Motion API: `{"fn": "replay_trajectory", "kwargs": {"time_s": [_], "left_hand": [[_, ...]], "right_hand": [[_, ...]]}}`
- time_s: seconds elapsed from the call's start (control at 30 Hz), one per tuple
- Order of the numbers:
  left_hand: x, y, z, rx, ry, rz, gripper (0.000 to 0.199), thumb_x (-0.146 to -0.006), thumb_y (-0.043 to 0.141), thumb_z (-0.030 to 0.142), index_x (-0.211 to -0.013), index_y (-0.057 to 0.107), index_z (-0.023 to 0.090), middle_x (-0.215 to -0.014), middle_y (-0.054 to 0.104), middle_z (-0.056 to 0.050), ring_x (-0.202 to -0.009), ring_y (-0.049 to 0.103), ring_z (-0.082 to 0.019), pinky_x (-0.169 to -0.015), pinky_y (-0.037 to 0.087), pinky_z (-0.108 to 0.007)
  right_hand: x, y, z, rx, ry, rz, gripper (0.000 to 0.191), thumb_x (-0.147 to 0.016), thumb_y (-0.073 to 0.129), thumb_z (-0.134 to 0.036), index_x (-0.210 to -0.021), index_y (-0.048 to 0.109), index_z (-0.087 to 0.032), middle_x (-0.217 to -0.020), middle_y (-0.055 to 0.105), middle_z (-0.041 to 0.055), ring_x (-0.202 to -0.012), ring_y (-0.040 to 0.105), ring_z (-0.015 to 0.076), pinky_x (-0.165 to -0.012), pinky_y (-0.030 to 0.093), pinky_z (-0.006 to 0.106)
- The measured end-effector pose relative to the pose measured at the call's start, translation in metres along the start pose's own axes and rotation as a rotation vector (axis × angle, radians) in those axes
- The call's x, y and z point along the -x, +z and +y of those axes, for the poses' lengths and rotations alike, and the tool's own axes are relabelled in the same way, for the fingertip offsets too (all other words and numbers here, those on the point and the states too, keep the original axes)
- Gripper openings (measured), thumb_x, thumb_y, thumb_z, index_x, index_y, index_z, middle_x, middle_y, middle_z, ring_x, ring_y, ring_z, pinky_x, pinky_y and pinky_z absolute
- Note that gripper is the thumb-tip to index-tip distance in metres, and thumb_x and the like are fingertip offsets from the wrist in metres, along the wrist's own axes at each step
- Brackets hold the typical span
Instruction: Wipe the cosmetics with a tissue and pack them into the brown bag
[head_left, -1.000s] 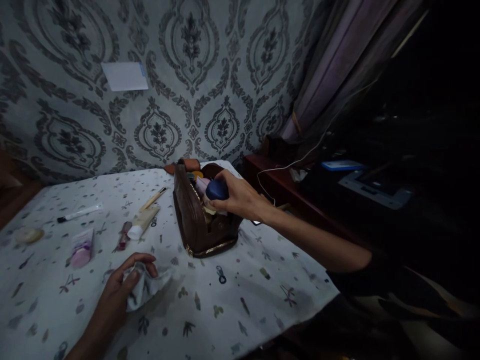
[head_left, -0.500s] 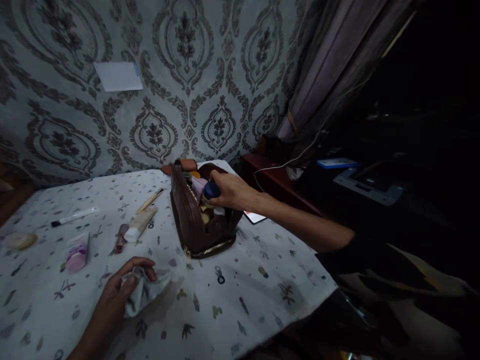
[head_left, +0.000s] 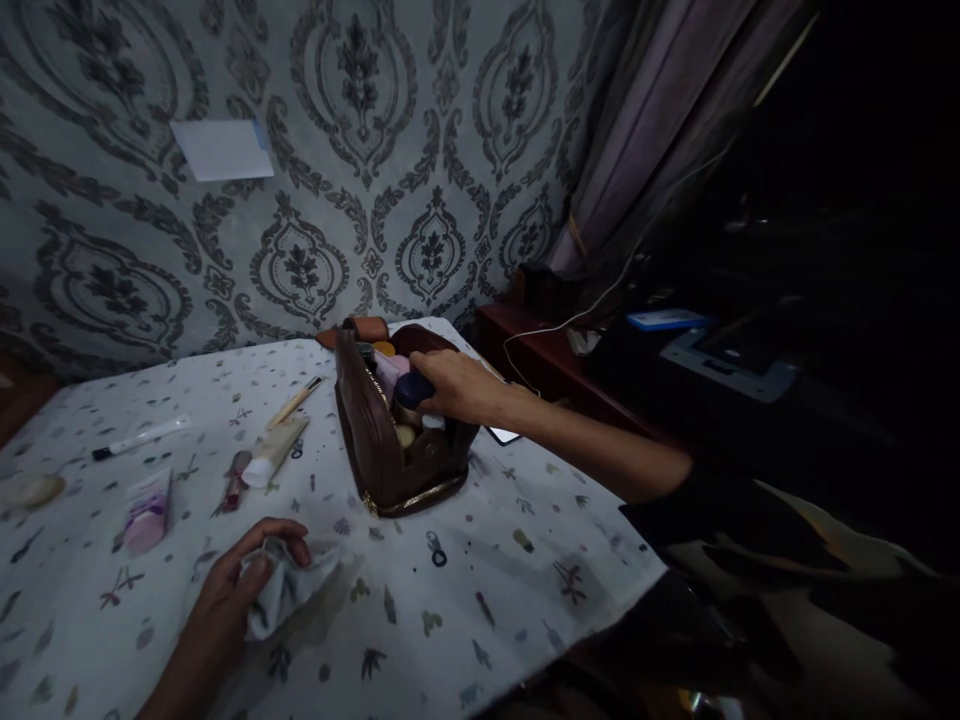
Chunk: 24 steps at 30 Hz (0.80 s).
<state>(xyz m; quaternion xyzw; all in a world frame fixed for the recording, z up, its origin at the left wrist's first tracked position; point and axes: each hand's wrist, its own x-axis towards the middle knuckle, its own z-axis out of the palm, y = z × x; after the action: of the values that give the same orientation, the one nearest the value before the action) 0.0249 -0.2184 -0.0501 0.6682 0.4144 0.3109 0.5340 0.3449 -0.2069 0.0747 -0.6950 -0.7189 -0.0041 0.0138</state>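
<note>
A brown toiletry bag (head_left: 375,450) stands unzipped on the patterned cloth, with several cosmetics inside it. My right hand (head_left: 461,385) reaches over its opening, fingers closed round a container with a dark blue cap (head_left: 413,390); the container's lower part sits down among the other items. Near the front of the table, my left hand (head_left: 251,575) grips a crumpled pale cloth (head_left: 289,590). Beyond that hand lie a beige tube (head_left: 277,455), a small pinkish bottle (head_left: 236,482) and a white and purple tube (head_left: 148,512).
A white-printed cloth (head_left: 420,640) covers the table. A wooden-handled brush (head_left: 294,402), a clear tube with a black cap (head_left: 141,438) and a pale oval item (head_left: 34,490) lie left. Behind the bag is an orange-brown strap (head_left: 366,330). A white cable (head_left: 570,322) runs at right.
My right hand has lowered the blue-capped container slightly into the bag. The left hand keeps its hold on the cloth. The whole view has shifted a little.
</note>
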Motion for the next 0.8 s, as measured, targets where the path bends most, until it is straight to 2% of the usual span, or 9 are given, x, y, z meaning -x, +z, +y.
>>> {"fn": "replay_trajectory", "kwargs": {"time_s": [0.3,0.5,0.63,0.8], "left_hand": [[-0.0013,-0.0018,-0.0095,-0.013,0.021,-0.016,0.051,-0.081,0.054,0.068,-0.095,0.068,0.02,-0.082,0.069,-0.007,-0.084,0.062,-0.026,-0.08,0.046,-0.031],[-0.0019,-0.001,-0.0049,-0.049,0.027,-0.053,0.053,-0.082,0.052,0.068,-0.095,0.068,0.019,-0.082,0.069,-0.008,-0.083,0.062,-0.027,-0.079,0.047,-0.032],[-0.0028,-0.0003,-0.0026,-0.06,0.024,-0.046,0.055,-0.081,0.052,0.069,-0.095,0.068,0.019,-0.081,0.07,-0.008,-0.084,0.063,-0.028,-0.081,0.047,-0.033],[-0.0038,0.0009,-0.0038,-0.051,0.027,-0.027,0.056,-0.08,0.054,0.07,-0.094,0.068,0.018,-0.08,0.07,-0.008,-0.083,0.063,-0.027,-0.081,0.048,-0.034]], "right_hand": [[0.0009,-0.0041,-0.0056,0.012,0.027,-0.011,0.04,-0.08,0.068,-0.027,-0.118,0.058,-0.018,-0.113,0.068,0.013,-0.102,0.065,0.0299,-0.073,0.045,0.032],[0.0051,-0.0029,-0.0055,0.039,0.023,0.014,0.038,-0.085,0.065,-0.03,-0.12,0.058,-0.018,-0.116,0.068,0.0139,-0.104,0.065,0.0304,-0.073,0.045,0.032],[0.0062,-0.002,-0.0091,0.083,0.029,0.023,0.041,-0.088,0.063,-0.033,-0.125,0.055,-0.016,-0.119,0.067,0.0153,-0.108,0.064,0.0308,-0.078,0.046,0.033],[0.0061,-0.0018,-0.0094,0.094,0.042,0.023,0.043,-0.089,0.062,-0.033,-0.127,0.054,-0.015,-0.12,0.067,0.0154,-0.109,0.063,0.0304,-0.076,0.045,0.032]]}}
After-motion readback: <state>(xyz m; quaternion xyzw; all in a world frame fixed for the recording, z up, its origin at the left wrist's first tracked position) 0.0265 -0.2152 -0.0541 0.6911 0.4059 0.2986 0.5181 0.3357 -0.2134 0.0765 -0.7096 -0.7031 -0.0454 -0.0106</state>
